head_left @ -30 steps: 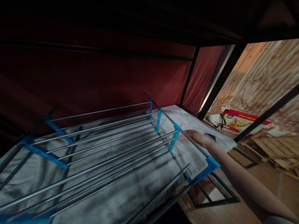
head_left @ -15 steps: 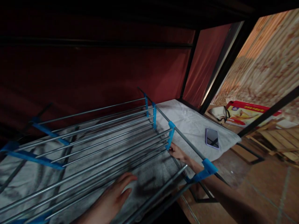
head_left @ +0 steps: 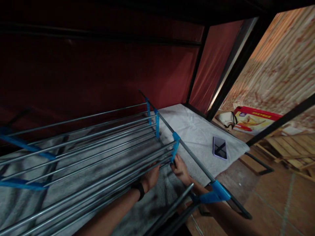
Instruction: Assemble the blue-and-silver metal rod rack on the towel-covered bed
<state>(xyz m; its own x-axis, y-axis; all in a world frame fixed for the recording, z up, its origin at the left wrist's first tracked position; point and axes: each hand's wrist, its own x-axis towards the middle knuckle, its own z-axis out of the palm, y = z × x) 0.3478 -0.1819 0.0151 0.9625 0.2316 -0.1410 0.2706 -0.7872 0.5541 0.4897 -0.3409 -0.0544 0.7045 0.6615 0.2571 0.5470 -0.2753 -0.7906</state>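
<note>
A folding drying rack of grey metal rods with blue plastic joints lies flat on a white towel. My left hand, with a black watch on the wrist, reaches under the rods and curls around one of them near the rack's right end. Just beside it, my right hand grips the rod end below a blue joint. A phone with a dark screen lies on the towel to the right of both hands.
Dark red fabric walls and a black metal frame enclose the space. Outside on the right lie a red box, a white mask and wooden pallets. A loose grey pole lies at the front edge.
My right hand left the phone on the towel and came back to the rack's end. My left hand came in from below and took hold of a rod beside it.
</note>
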